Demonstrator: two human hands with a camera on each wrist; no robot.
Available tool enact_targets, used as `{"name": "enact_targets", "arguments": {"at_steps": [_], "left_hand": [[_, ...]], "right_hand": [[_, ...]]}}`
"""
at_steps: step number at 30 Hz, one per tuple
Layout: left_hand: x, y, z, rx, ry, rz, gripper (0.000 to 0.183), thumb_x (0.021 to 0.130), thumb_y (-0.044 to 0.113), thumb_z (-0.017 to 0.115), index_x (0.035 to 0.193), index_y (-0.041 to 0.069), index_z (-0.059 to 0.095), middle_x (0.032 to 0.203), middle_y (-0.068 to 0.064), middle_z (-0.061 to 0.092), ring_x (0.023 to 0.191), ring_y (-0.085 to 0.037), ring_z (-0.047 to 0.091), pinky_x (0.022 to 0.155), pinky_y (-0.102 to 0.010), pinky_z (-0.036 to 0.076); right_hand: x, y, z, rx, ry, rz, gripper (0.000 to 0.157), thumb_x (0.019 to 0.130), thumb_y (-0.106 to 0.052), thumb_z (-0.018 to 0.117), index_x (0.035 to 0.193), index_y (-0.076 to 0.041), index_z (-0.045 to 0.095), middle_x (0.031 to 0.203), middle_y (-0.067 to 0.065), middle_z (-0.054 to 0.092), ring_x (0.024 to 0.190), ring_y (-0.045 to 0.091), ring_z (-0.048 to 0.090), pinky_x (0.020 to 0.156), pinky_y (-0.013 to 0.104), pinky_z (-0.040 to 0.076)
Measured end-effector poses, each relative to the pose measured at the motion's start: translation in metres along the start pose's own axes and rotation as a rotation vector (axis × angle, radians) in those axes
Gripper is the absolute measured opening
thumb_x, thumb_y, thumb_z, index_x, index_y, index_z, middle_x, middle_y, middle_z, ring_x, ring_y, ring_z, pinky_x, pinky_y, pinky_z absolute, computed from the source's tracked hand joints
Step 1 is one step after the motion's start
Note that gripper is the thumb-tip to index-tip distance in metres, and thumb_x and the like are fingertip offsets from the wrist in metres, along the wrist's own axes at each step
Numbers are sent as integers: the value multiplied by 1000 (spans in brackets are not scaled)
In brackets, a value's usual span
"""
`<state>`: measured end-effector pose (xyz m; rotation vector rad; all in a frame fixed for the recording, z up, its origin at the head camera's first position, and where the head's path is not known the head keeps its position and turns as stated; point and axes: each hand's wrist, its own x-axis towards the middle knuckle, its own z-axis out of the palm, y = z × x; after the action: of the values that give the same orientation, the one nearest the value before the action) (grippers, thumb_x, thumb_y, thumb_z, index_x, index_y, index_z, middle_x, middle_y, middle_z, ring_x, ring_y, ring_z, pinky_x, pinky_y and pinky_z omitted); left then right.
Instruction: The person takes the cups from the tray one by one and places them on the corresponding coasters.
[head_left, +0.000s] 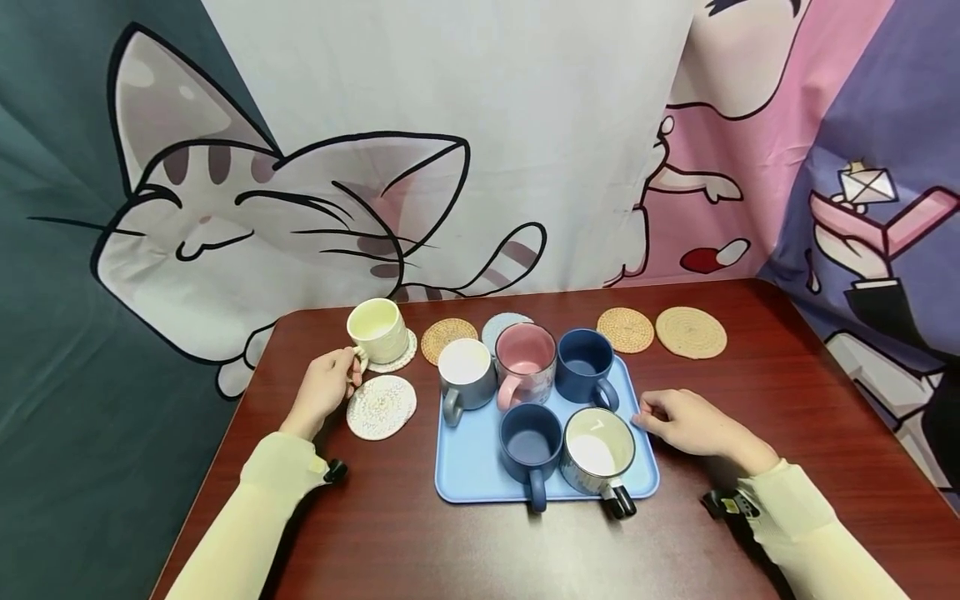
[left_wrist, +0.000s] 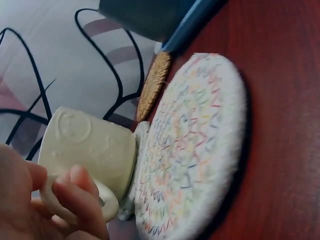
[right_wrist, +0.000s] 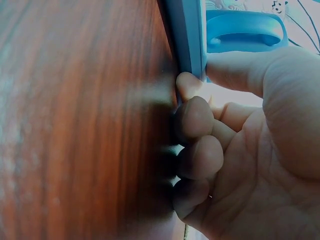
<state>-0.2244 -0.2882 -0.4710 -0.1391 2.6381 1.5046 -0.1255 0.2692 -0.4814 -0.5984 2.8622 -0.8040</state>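
My left hand pinches the handle of a pale yellow mug. Raised patterns show on the mug's side in the left wrist view. The mug is upright at a small white coaster; whether its base bears fully on it I cannot tell. Just nearer lies a larger white coaster with coloured stitching. On the right, my right hand pinches the edge of a light blue tray between thumb and index finger; the other fingers curl beside it.
Several mugs stand on the tray: a grey one, a pink one, two dark blue ones and a cream one with a black-tipped handle. Woven coasters line the table's back, before a printed curtain.
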Motion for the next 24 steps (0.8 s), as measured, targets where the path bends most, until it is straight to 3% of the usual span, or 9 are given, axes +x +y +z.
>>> {"name": "enact_targets", "arguments": {"at_steps": [4,9,12,16,20,24], "left_hand": [[-10,4,5,80,153,39,38,109,36,44,113,3,62,92,-13,69,69,-13,57,65,-26,48],[-24,13,13,200,387,95,30,105,33,51,119,9,62,107,-12,67,87,-20,57,78,-31,41],[-34,21,20,170,434,142,25,103,28,57,118,8,63,105,-11,65,83,-20,57,75,-29,41],[-49,33,39,49,327,158,20,103,22,59,115,7,65,101,-11,68,80,-10,56,72,-22,42],[-66,43,63,-128,108,116,22,104,16,57,119,1,64,106,-18,67,70,-5,54,65,-19,44],[-80,49,83,-291,-93,26,27,107,15,53,126,-3,59,116,-22,68,59,-7,54,53,-19,41]], "right_hand": [[0,1,0,-3,1,0,34,96,-20,71,71,-24,50,61,-16,38,57,-2,39,58,20,33],[-2,1,0,4,0,4,34,96,-20,71,70,-24,50,61,-17,38,57,-2,39,58,20,33],[-1,1,1,7,5,-10,34,96,-19,72,70,-24,50,61,-17,38,57,-2,39,57,20,33],[-1,0,1,5,20,-25,34,96,-19,72,70,-24,50,61,-17,38,58,-3,39,57,20,33],[-2,0,0,4,16,-21,34,96,-19,72,70,-24,51,61,-17,38,58,-3,39,58,20,33],[-2,0,1,0,14,-17,34,96,-19,72,71,-25,51,61,-17,38,58,-2,39,58,20,33]]}}
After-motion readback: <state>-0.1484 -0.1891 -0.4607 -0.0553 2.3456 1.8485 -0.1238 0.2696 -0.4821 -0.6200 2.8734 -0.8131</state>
